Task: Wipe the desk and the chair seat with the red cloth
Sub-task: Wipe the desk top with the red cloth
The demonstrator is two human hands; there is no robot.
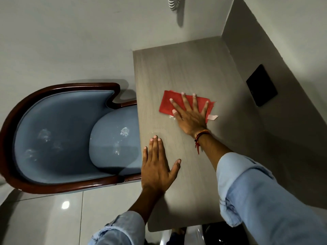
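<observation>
A folded red cloth point(167, 105) with a pale tag lies flat near the middle of the grey wood-grain desk point(185, 68). My right hand point(190, 114) presses on it with fingers spread. My left hand point(157, 167) rests flat and empty on the desk's left edge. To the left of the desk stands a chair with a blue seat point(115, 138) and a dark wooden frame. White smudges show on the seat and on the backrest. A small wet or white patch sits on the desk just beside the cloth.
A black rectangular panel point(261, 85) is set in the wall right of the desk. A white coiled cord point(173, 3) hangs on the far wall. Glossy grey floor tiles point(53, 218) lie below the chair. A dark object shows under the desk's near edge.
</observation>
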